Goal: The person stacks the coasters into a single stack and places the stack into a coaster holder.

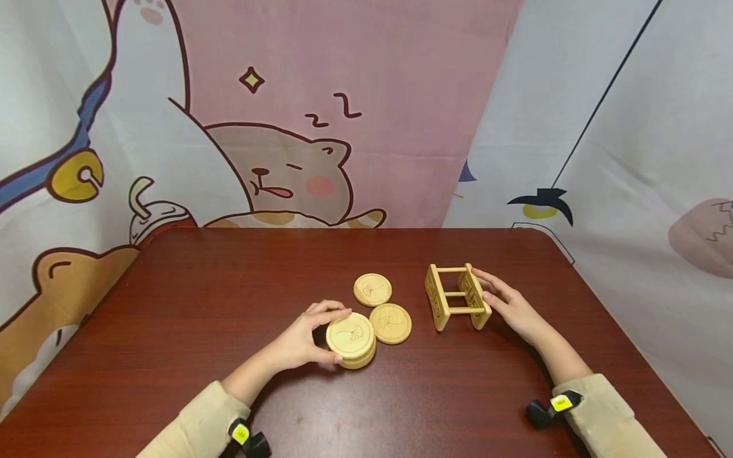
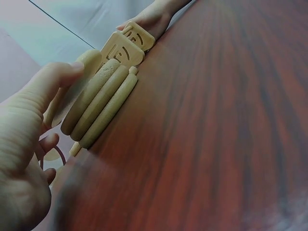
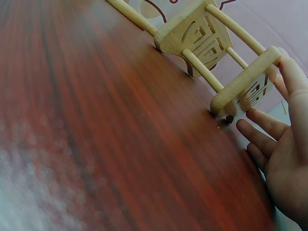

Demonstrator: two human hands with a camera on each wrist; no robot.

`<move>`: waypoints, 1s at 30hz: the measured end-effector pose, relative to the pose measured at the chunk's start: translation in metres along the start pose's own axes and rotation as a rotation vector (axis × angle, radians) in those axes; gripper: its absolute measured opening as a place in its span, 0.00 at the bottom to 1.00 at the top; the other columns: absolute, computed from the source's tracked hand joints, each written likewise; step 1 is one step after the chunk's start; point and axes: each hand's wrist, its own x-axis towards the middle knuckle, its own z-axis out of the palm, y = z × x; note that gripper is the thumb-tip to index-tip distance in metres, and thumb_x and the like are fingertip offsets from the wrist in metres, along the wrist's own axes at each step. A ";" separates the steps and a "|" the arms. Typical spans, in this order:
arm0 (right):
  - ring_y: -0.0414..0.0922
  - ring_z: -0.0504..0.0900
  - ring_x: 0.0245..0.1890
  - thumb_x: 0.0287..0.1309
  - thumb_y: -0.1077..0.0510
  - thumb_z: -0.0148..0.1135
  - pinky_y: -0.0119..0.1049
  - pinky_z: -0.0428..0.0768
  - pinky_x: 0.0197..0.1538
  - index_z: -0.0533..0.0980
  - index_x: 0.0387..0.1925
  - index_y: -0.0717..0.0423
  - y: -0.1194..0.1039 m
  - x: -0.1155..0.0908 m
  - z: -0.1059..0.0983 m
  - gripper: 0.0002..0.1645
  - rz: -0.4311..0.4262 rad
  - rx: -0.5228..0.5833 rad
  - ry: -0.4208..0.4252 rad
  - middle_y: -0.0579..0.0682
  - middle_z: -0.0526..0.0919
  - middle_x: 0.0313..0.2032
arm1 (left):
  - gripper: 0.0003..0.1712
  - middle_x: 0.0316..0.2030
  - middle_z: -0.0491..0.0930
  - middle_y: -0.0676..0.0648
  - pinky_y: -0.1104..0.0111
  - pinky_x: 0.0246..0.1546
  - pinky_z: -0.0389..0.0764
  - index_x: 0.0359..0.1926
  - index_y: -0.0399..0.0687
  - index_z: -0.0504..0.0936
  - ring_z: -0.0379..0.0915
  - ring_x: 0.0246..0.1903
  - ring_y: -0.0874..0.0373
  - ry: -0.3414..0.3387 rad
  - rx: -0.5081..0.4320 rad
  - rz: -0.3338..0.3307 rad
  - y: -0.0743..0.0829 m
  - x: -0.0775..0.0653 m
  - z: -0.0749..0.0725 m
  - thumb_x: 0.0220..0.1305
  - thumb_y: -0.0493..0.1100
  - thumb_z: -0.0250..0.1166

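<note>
My left hand (image 1: 301,338) pinches a round wooden coaster (image 1: 350,335) with a leaf engraving, thumb at the near edge and fingers at the far edge. That coaster tilts up from a short stack of coasters (image 2: 98,103), seen edge-on in the left wrist view. Two more leaf-engraved coasters lie flat just beyond, one nearer (image 1: 390,324) and one farther (image 1: 373,290). To the right stands a wooden coaster rack (image 1: 456,294), two cut-out side panels joined by rods. Lightly extended, the fingers of my right hand (image 1: 513,312) touch its right panel (image 3: 255,91) from outside.
Everything stands on a dark reddish-brown wooden table (image 1: 229,273). Behind its far edge hangs a cloth printed with cartoon animals (image 1: 298,172). Pale fabric (image 1: 641,146) runs along the right side. Both sleeves carry small black wrist cameras (image 1: 541,412).
</note>
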 end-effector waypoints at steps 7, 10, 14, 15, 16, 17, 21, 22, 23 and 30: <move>0.32 0.70 0.54 0.72 0.58 0.47 0.25 0.68 0.51 0.56 0.73 0.51 -0.002 0.000 0.000 0.30 0.005 -0.015 0.000 0.63 0.67 0.62 | 0.45 0.57 0.71 0.40 0.51 0.56 0.60 0.59 0.31 0.74 0.62 0.57 0.43 -0.014 -0.018 -0.020 0.012 0.001 -0.001 0.35 0.37 0.80; 0.32 0.70 0.55 0.72 0.59 0.47 0.25 0.67 0.51 0.56 0.73 0.50 -0.002 -0.001 -0.001 0.30 -0.003 -0.023 -0.002 0.62 0.67 0.63 | 0.44 0.56 0.71 0.36 0.51 0.56 0.61 0.58 0.29 0.74 0.63 0.56 0.41 -0.021 -0.027 -0.011 0.026 0.002 -0.005 0.36 0.35 0.79; 0.32 0.70 0.55 0.72 0.59 0.47 0.25 0.68 0.51 0.56 0.73 0.51 -0.002 -0.001 -0.001 0.31 -0.011 -0.007 -0.006 0.63 0.67 0.63 | 0.43 0.55 0.72 0.36 0.53 0.56 0.61 0.58 0.28 0.74 0.63 0.55 0.42 -0.028 -0.025 -0.007 0.034 0.002 -0.008 0.36 0.36 0.79; 0.32 0.70 0.55 0.72 0.59 0.47 0.25 0.68 0.51 0.56 0.73 0.51 -0.002 -0.001 -0.001 0.31 -0.011 -0.002 -0.007 0.63 0.66 0.63 | 0.43 0.55 0.72 0.37 0.53 0.56 0.62 0.58 0.29 0.74 0.63 0.55 0.42 -0.027 -0.025 -0.007 0.034 0.002 -0.008 0.36 0.35 0.79; 0.32 0.70 0.55 0.72 0.59 0.47 0.25 0.68 0.51 0.56 0.73 0.52 -0.002 -0.001 -0.001 0.30 -0.012 0.003 -0.008 0.63 0.66 0.63 | 0.43 0.55 0.72 0.37 0.53 0.56 0.62 0.58 0.29 0.74 0.64 0.55 0.42 -0.027 -0.026 -0.005 0.034 0.002 -0.008 0.36 0.35 0.79; 0.32 0.70 0.55 0.72 0.60 0.47 0.25 0.68 0.51 0.56 0.73 0.52 -0.002 -0.001 -0.001 0.30 -0.013 0.007 -0.008 0.63 0.66 0.63 | 0.43 0.55 0.72 0.37 0.53 0.55 0.62 0.57 0.29 0.74 0.64 0.55 0.42 -0.027 -0.023 -0.001 0.034 0.002 -0.007 0.36 0.36 0.79; 0.32 0.70 0.55 0.72 0.59 0.47 0.25 0.67 0.52 0.56 0.73 0.51 -0.001 -0.001 -0.001 0.30 -0.010 0.006 -0.006 0.63 0.67 0.63 | 0.43 0.56 0.72 0.37 0.53 0.56 0.62 0.58 0.30 0.75 0.63 0.55 0.42 -0.030 -0.028 -0.003 0.034 0.002 -0.007 0.35 0.35 0.79; 0.32 0.69 0.55 0.72 0.59 0.47 0.25 0.67 0.52 0.56 0.73 0.51 -0.001 -0.001 -0.001 0.30 -0.009 0.004 -0.005 0.63 0.67 0.63 | 0.43 0.56 0.72 0.37 0.53 0.56 0.62 0.58 0.30 0.75 0.63 0.56 0.42 -0.032 -0.030 -0.006 0.034 0.002 -0.007 0.35 0.35 0.79; 0.32 0.69 0.55 0.72 0.59 0.47 0.25 0.67 0.52 0.56 0.73 0.51 -0.001 -0.001 -0.001 0.30 -0.008 0.003 -0.005 0.63 0.67 0.63 | 0.43 0.56 0.72 0.37 0.53 0.56 0.62 0.58 0.30 0.75 0.63 0.56 0.42 -0.033 -0.030 -0.010 0.034 0.002 -0.007 0.35 0.35 0.79; 0.31 0.69 0.55 0.72 0.59 0.47 0.25 0.67 0.52 0.56 0.73 0.52 0.000 0.000 -0.001 0.30 0.004 0.015 -0.002 0.63 0.67 0.63 | 0.43 0.57 0.71 0.37 0.52 0.57 0.61 0.58 0.30 0.74 0.62 0.57 0.43 -0.052 -0.040 -0.054 0.036 0.002 -0.008 0.36 0.35 0.79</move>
